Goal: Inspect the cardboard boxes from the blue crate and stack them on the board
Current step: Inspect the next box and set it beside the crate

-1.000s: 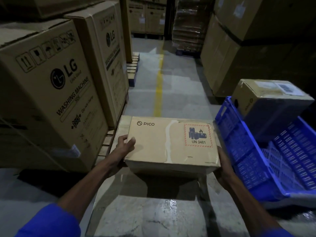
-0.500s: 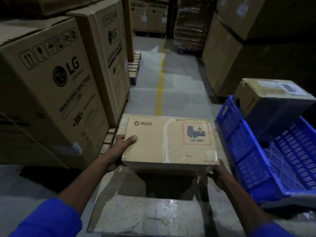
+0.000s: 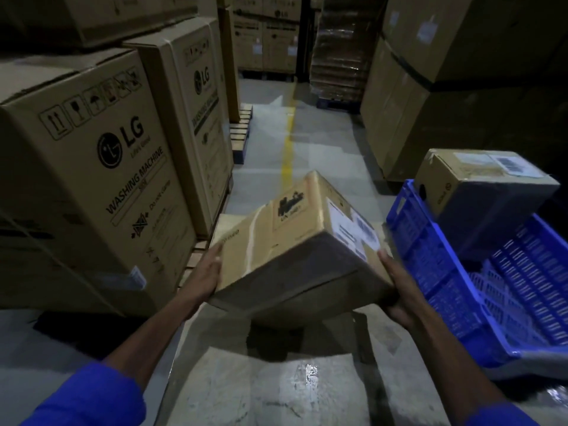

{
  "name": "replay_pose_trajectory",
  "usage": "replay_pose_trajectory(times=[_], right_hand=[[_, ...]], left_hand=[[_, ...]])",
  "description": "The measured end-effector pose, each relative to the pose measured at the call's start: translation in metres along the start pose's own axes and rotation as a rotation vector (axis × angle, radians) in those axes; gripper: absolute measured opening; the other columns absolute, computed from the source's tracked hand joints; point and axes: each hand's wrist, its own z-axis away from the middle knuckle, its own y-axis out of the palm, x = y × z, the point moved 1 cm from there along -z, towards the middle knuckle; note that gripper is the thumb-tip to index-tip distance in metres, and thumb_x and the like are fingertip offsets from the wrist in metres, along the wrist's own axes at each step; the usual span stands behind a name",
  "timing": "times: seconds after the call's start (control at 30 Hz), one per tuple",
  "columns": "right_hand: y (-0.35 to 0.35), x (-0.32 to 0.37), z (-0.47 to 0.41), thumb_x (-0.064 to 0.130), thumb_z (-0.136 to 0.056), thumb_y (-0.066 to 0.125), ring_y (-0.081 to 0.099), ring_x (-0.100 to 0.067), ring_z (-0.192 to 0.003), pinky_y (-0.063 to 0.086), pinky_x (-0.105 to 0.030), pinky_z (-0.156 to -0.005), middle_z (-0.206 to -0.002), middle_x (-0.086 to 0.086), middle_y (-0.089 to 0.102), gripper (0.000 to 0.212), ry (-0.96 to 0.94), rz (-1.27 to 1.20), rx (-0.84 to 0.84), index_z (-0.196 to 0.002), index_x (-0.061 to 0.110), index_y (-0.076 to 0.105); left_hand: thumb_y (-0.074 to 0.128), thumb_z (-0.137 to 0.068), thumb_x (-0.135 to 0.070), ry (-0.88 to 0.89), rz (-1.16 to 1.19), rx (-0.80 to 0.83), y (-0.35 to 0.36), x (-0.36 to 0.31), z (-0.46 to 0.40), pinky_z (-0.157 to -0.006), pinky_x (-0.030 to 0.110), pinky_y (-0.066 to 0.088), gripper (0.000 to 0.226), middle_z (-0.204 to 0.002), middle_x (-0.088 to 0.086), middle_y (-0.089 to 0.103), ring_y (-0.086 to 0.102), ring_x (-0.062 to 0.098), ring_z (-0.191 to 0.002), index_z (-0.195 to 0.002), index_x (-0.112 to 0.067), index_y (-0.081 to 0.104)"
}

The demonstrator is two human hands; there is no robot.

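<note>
At frame centre a tan cardboard box [image 3: 295, 241] is tilted, its hazard label blurred and its white shipping label facing right. The left hand [image 3: 205, 276] and right hand [image 3: 399, 290] clasp its ends above the board [image 3: 276, 382]. The fingertips are hidden. At right, the blue crate [image 3: 436, 272] is cropped.

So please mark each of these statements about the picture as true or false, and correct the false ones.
1. Both hands hold the tilted cardboard box. True: left hand, right hand.
2. The blue crate holds no box. False: a second box sits in it.
3. The held box rests flat on the board. False: it is raised and tilted.
4. LG washing machine cartons stand on the person's left. True.
</note>
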Motion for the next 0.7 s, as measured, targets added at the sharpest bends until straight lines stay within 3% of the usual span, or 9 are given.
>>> replay_pose_trajectory(times=[0.1, 0.17, 0.23, 0.3, 0.4, 0.47, 0.53, 0.6, 0.7], right_hand=[[-0.003, 0.024, -0.006, 0.038, -0.088, 0.075, 0.072, -0.03, -0.109, 0.061, -0.046, -0.09, -0.124, -0.016, 0.074, 0.054, -0.038, -0.05, -0.055, -0.134, 0.014, 0.062], [0.0, 0.033, -0.005, 0.045, -0.079, 0.082, 0.068, -0.032, -0.114, 0.056, -0.049, -0.095, -0.127, -0.015, 0.072, 0.063, -0.082, 0.08, -0.031, -0.132, 0.016, 0.065], [0.006, 0.034, -0.003, 0.053, -0.071, 0.086, 0.067, -0.03, -0.108, 0.055, -0.049, -0.09, -0.123, -0.014, 0.072, 0.069, -0.125, 0.229, 0.01, -0.126, 0.017, 0.067], [0.01, 0.031, -0.003, 0.053, -0.071, 0.082, 0.066, -0.032, -0.112, 0.051, -0.052, -0.094, -0.126, -0.014, 0.072, 0.071, -0.152, 0.264, 0.001, -0.129, 0.015, 0.065], [0.007, 0.026, -0.005, 0.051, -0.08, 0.08, 0.061, -0.037, -0.128, 0.043, -0.059, -0.112, -0.131, -0.014, 0.07, 0.067, -0.169, 0.246, 0.018, -0.134, 0.015, 0.063], [0.004, 0.025, -0.007, 0.052, -0.077, 0.08, 0.059, -0.039, -0.131, 0.039, -0.064, -0.116, -0.132, -0.013, 0.07, 0.072, -0.176, 0.255, 0.052, -0.136, 0.015, 0.062], [0.006, 0.028, -0.005, 0.055, -0.067, 0.084, 0.06, -0.039, -0.13, 0.04, -0.064, -0.115, -0.132, -0.012, 0.07, 0.085, -0.183, 0.286, 0.076, -0.138, 0.015, 0.06], [0.011, 0.029, -0.001, 0.058, -0.057, 0.09, 0.061, -0.038, -0.128, 0.041, -0.064, -0.114, -0.128, -0.011, 0.072, 0.094, -0.19, 0.313, 0.071, -0.136, 0.016, 0.06], [0.012, 0.025, 0.002, 0.058, -0.074, 0.08, 0.061, -0.037, -0.127, 0.042, -0.062, -0.114, -0.125, -0.01, 0.073, 0.071, -0.19, 0.273, 0.053, -0.131, 0.019, 0.062]], left_hand=[[0.033, -0.1, -0.066, -0.028, -0.065, 0.131, 0.024, 0.005, 0.004, -0.11, 0.041, 0.042, 0.066, -0.155, -0.001, 0.043, 0.043, 0.022, -0.139, -0.159, -0.037, 0.031], [0.037, -0.109, -0.051, -0.035, 0.023, 0.166, 0.038, -0.005, 0.009, -0.108, 0.037, 0.044, 0.045, -0.144, -0.007, 0.054, 0.05, 0.015, -0.132, -0.149, -0.036, 0.05], [0.045, -0.11, -0.034, -0.099, 0.156, 0.127, 0.047, -0.013, 0.01, -0.101, 0.038, 0.049, 0.031, -0.124, -0.004, 0.071, 0.061, 0.02, -0.12, -0.118, -0.039, 0.075], [0.047, -0.109, -0.032, -0.193, 0.249, 0.092, 0.047, -0.026, 0.012, -0.093, 0.041, 0.05, 0.034, -0.111, 0.001, 0.076, 0.064, 0.027, -0.114, -0.099, -0.036, 0.079], [0.031, -0.099, -0.07, -0.226, 0.365, 0.133, 0.039, -0.052, 0.018, -0.099, 0.047, 0.05, 0.054, -0.118, -0.007, 0.075, 0.064, 0.02, -0.119, -0.108, -0.04, 0.074], [0.024, -0.083, -0.086, -0.22, 0.461, 0.211, 0.032, -0.071, 0.019, -0.089, 0.047, 0.053, 0.072, -0.121, -0.007, 0.075, 0.066, 0.017, -0.114, -0.116, -0.043, 0.072], [0.029, -0.08, -0.089, -0.203, 0.459, 0.287, 0.028, -0.086, 0.02, -0.084, 0.045, 0.053, 0.077, -0.124, -0.005, 0.074, 0.068, 0.021, -0.115, -0.127, -0.042, 0.068], [0.05, -0.083, -0.084, -0.192, 0.405, 0.321, 0.026, -0.098, 0.022, -0.088, 0.049, 0.051, 0.065, -0.122, -0.006, 0.075, 0.069, 0.024, -0.116, -0.13, -0.041, 0.066], [0.065, -0.088, -0.064, -0.201, 0.405, 0.298, 0.028, -0.101, 0.02, -0.093, 0.057, 0.052, 0.051, -0.119, -0.006, 0.076, 0.069, 0.027, -0.116, -0.13, -0.037, 0.063]])
